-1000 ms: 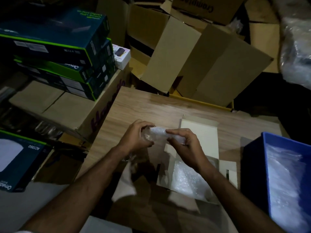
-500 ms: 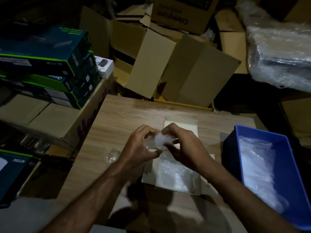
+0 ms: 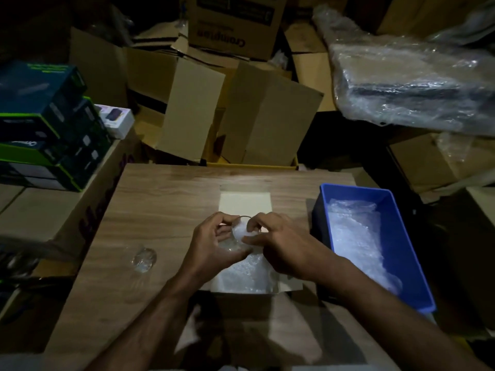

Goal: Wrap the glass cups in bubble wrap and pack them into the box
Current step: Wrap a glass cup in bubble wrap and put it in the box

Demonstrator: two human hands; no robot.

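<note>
A clear glass cup [image 3: 235,238] is held above the open white box [image 3: 245,203] in the middle of the wooden table [image 3: 166,199]. My left hand [image 3: 214,243] grips the cup from the left and below. My right hand [image 3: 278,243] pinches a white wad of bubble wrap [image 3: 241,231] at the cup's mouth. The box holds more bubble wrap [image 3: 241,277] inside. A second bare glass cup [image 3: 143,259] lies on the table to the left, apart from both hands.
A blue plastic bin [image 3: 401,236] with bubble wrap sheets stands right of the box. Cardboard boxes [image 3: 241,116] pile up behind the table. Stacked green-edged product boxes [image 3: 48,124] sit on a carton at left. A plastic-wrapped bundle [image 3: 415,84] is at upper right.
The cup has turned so its mouth faces up, and my right hand has pushed the bubble wrap from beside the cup into its mouth. The view has tilted, showing the second cup.
</note>
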